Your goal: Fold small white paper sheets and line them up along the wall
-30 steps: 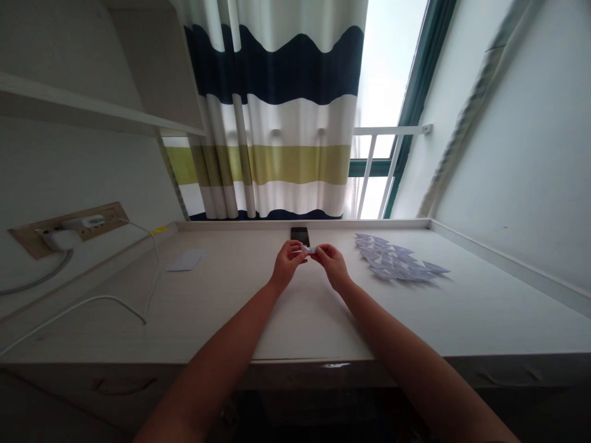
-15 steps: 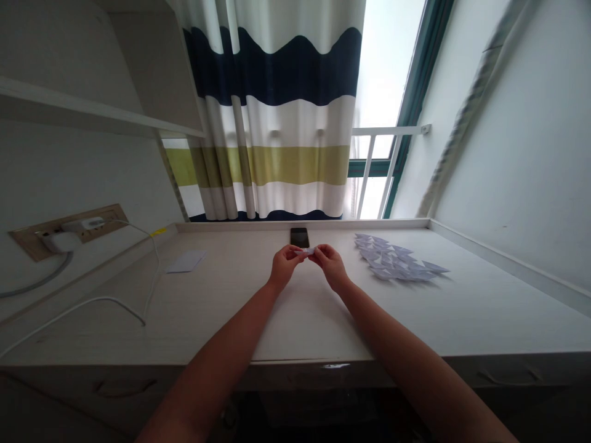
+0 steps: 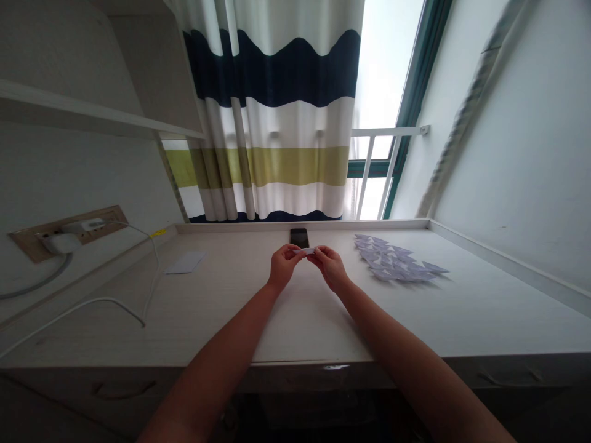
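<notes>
My left hand (image 3: pixel 283 261) and my right hand (image 3: pixel 329 263) meet over the middle of the desk, each pinching one end of a small folded piece of paper (image 3: pixel 306 251). The paper is pale and narrow, and the fingers cover part of it. Just behind it, a dark phone (image 3: pixel 299 238) lies on the desk. To the right of my right hand, several folded paper pieces (image 3: pixel 397 261) with pointed ends lie in overlapping rows. Off to the left is a flat stack of pale paper (image 3: pixel 185 263).
The white desk (image 3: pixel 221 307) has a raised rim along the back and right. White cables run from a wall socket panel (image 3: pixel 69 232) onto its left side. A shelf (image 3: pixel 92 111) juts out at upper left. A striped curtain (image 3: pixel 295 123) hangs behind.
The folded paper between my fingers has turned slightly and shows a straighter, narrower strip. Both hands stay in nearly the same place.
</notes>
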`<state>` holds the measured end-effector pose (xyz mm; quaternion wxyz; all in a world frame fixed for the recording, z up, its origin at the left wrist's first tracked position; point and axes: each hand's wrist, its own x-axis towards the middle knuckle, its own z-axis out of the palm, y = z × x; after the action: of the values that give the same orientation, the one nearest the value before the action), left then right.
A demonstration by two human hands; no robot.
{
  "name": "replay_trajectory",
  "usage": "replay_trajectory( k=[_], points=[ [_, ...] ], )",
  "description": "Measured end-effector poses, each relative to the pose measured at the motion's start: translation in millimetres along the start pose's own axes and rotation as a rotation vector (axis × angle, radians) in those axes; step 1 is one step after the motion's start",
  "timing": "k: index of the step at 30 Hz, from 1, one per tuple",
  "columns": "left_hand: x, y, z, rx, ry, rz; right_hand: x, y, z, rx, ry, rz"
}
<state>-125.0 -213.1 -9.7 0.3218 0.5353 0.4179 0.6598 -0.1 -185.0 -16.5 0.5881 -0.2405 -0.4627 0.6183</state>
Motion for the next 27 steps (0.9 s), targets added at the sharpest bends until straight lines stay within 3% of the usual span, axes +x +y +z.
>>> replay_trajectory(
  k=[12,19,27],
  points=[
    [-3,5,-4,-0.007,-0.078,-0.008,-10,-16,4,-0.230,-0.062,0.000],
    [-2,4,-2,-0.031,-0.063,-0.033,-8,-16,1,-0.198,-0.041,0.071],
    [-2,10,1,-0.035,-0.015,-0.043,-9,-15,5,-0.142,-0.070,0.055]
  ],
)
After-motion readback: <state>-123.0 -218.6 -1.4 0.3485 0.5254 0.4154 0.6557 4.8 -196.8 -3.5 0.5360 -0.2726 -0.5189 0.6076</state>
